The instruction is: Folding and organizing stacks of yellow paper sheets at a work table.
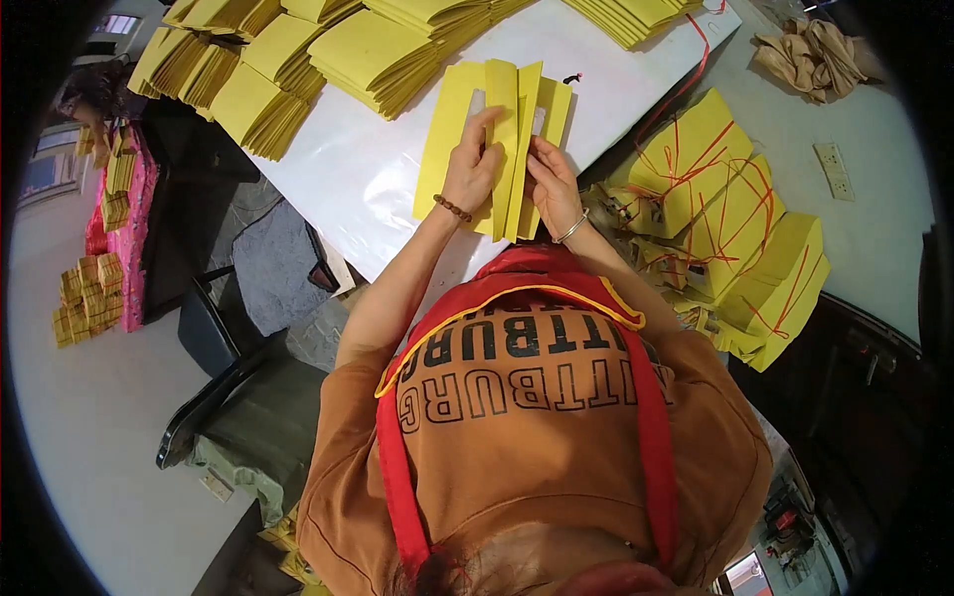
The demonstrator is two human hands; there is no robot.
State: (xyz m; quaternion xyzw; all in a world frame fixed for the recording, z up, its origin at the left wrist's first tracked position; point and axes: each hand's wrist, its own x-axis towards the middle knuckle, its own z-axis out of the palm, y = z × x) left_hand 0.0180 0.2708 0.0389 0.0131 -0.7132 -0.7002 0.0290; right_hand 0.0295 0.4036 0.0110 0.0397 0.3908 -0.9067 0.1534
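A folded yellow paper piece (pixel 434 164) lies on the white table in front of me, with upright flaps along its middle and pale strips showing on both sides. My left hand (pixel 471 169), with a beaded bracelet at the wrist, rests on the left part, index finger stretched toward the central flap. At the right side, my right hand (pixel 554 185) has its fingers bent around the paper's edge, thumb near the flap; a bangle circles that wrist. Part of the right fingers is hidden by the paper.
Stacks of folded yellow paper (pixel 373 55) cover the far part of the white table (pixel 368 194). To the right hang yellow paper bags (pixel 696 214) with red cords. Left of me is a dark chair (pixel 263 417); a person (pixel 94 99) is at a pink-covered table (pixel 131 238).
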